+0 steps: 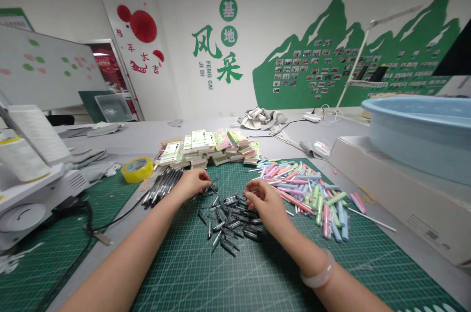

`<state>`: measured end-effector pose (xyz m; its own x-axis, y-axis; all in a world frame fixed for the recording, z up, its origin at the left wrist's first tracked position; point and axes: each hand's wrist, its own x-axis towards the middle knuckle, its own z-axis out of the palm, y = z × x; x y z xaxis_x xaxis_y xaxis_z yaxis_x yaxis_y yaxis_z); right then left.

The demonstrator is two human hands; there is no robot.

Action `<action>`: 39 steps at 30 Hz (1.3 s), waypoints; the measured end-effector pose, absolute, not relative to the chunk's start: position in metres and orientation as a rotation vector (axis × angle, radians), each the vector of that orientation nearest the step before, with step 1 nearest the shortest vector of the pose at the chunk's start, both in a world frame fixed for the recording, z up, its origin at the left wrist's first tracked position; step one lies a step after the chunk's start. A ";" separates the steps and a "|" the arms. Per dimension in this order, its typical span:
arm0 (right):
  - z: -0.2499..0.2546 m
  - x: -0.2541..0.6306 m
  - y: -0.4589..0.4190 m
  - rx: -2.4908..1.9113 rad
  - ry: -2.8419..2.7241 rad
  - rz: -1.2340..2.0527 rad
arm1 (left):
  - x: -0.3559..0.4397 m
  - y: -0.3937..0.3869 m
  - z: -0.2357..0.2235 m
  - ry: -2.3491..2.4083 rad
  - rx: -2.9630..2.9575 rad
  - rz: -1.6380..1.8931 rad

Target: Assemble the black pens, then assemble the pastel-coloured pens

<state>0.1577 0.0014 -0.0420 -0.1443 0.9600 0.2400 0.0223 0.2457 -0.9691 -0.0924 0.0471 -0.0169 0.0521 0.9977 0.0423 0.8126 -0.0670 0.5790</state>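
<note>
My left hand (pixel 194 183) is pinched, with a small black pen cap (pixel 214 187) at its fingertips. Just left of that wrist, several black pens (pixel 162 188) lie side by side in a row. Loose black and clear pen caps (pixel 231 223) make a heap on the green cutting mat (pixel 206 277), between and below both hands. Over the heap's right edge hovers my right hand (pixel 264 200), thumb and fingers curled together; what they hold, if anything, is hidden. A ring-shaped pale bangle (pixel 319 271) circles the right wrist.
Small printed boxes (pixel 206 146) are stacked behind the mat. Pastel pen parts (pixel 305 187) spread to the right, beside a white carton (pixel 397 194) bearing a blue basin (pixel 423 135). Yellow tape (pixel 137 169) and a white sewing machine (pixel 33 194) with a cable stand left.
</note>
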 end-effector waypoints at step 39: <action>-0.035 0.156 -0.005 -0.968 -1.511 1.132 | -0.084 0.034 0.005 1.531 1.743 0.739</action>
